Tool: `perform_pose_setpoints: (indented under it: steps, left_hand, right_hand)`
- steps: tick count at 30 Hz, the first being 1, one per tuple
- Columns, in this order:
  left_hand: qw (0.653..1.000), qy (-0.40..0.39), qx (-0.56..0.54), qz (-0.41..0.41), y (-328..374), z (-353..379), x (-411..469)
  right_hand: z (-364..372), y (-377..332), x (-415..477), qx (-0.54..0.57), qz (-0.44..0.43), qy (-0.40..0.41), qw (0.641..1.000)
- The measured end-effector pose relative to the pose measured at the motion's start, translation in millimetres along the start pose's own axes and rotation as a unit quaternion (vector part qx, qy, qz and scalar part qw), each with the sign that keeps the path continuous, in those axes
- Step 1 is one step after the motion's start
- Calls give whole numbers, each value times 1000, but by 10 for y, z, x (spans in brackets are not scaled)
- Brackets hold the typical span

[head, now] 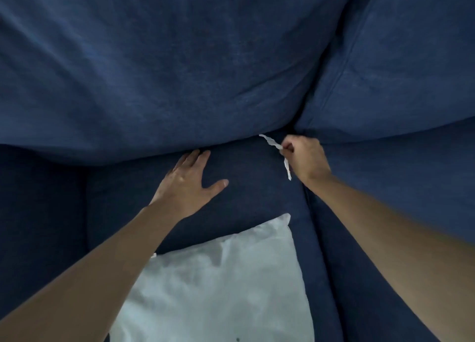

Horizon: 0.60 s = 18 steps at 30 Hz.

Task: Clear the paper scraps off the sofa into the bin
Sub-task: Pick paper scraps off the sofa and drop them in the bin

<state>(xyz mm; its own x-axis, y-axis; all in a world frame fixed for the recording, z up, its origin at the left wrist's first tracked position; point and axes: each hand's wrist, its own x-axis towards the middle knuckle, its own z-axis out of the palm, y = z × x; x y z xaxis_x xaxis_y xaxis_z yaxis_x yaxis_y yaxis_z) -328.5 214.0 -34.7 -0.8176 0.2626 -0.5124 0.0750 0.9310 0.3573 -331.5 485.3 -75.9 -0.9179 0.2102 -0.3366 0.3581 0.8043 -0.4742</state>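
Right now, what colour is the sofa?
Dark navy blue, plain with no pattern; the sofa shows in the head view.

My feed is dim and bluish, with soft, even light and no glare. The sofa reads dark navy, its seams sinking into shadow. Only the white pillow looks bright. Wide-angle distortion bows the edges, and my forearms blur slightly near the lower corners.
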Motion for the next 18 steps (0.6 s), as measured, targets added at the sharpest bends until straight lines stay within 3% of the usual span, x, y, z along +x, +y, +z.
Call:
perform_pose_setpoints:
  steps: [7, 18]
  left_hand:
    - [997, 54, -52, -33, -385, -217, -538]
    - [974, 172, -111, -92, -1422, -781, -2090]
  right_hand:
    - [-96, -701, -310, 37, -72, 2, 997]
    - [212, -2726, -1323, 50, -229, -46, 971]
